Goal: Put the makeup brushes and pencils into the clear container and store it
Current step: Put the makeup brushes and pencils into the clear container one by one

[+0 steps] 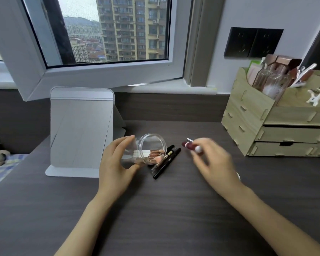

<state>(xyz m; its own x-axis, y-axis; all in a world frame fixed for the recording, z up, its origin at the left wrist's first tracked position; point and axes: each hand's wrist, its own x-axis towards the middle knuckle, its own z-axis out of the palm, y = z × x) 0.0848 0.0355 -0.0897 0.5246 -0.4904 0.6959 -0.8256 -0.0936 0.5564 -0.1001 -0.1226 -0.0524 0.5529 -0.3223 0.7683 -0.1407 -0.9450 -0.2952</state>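
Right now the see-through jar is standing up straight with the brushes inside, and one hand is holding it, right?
Not quite. The clear jar is tipped on its side, its open mouth facing the black pencils on the desk. The head view shows this. The brushes are inside, and the left hand does hold it.

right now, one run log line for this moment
left hand: holds tipped clear container | right hand: holds red-tipped brush, blurred | black pencils: on desk
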